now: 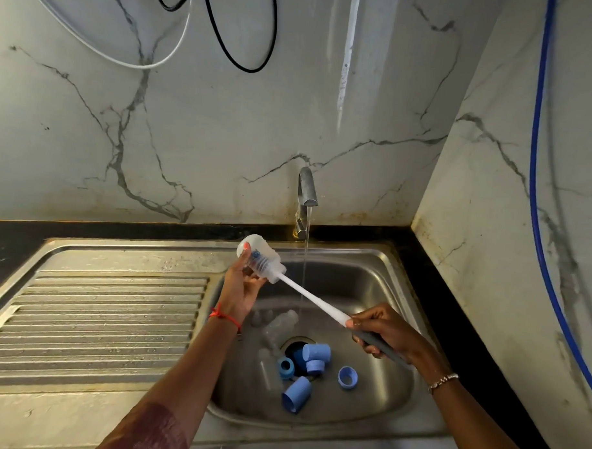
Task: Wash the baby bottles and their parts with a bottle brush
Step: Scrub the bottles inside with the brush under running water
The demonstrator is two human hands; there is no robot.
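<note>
Head view: a steel sink [380, 261] set in a black counter [433, 289], seen from above, with marble-patterned wall behind and to the right.
Left hand [242, 286]: raised over the far left edge of the basin, fingers and thumb curled round a clear baby bottle [258, 255]; one fingertip lies on its rounded base.
Baby bottle: held tilted in the air, base up and to the left, mouth pointing down to the right, just left of the water [306, 255].
Bottle brush [313, 300]: its head sits inside the bottle; the white shaft runs down to the right and crosses in front of the stream.
Right hand [385, 331]: clamped on the grey grip at the brush's near end, over the right side of the basin.
Tap [306, 191]: at the far rim, running a thin stream into the basin.
Basin floor: blue caps [296, 394] and blue rings [347, 377] lie around the drain; clear bottles [281, 321] lie just far-left of it.
Drainboard [100, 311]: ribbed steel, left of the basin.
Wrists: a red thread [224, 317] on the left, a bracelet [443, 380] on the right.
Wall: a black cable [247, 54] loops at the top; a blue hose [537, 199] hangs on the right.
</note>
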